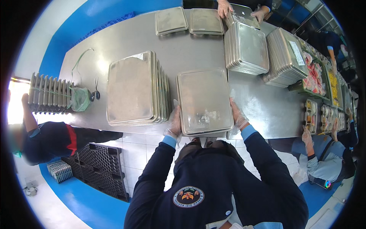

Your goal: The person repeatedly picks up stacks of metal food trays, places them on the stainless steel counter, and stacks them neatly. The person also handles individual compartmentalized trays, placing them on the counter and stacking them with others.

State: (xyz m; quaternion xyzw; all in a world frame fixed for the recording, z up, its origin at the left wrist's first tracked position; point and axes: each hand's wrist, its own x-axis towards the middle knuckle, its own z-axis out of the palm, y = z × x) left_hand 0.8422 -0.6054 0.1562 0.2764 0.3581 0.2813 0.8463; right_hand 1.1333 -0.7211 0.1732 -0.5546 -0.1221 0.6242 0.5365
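Note:
Both of my hands wear clear plastic gloves. My left hand (175,121) grips the left side of a lidded rectangular metal food tray (204,100) near the table's front edge, and my right hand (238,114) holds its right side. More than one rim shows at this tray's edge, but how many trays are there I cannot tell. Just left of it stands a tall stack of lidded metal trays (131,88). Beyond my right hand are two more tall stacks, one of metal trays (253,47) and one with a paper bearing writing (286,57).
On the steel table (114,38) lie scissors (96,90), a green plastic bag (80,98), a strapped row of trays (50,93) and two low tray piles (171,20) (206,21). A co-worker's gloved hands (225,8) hold trays opposite. Food crates (314,74) and other people stand right; a person stands left.

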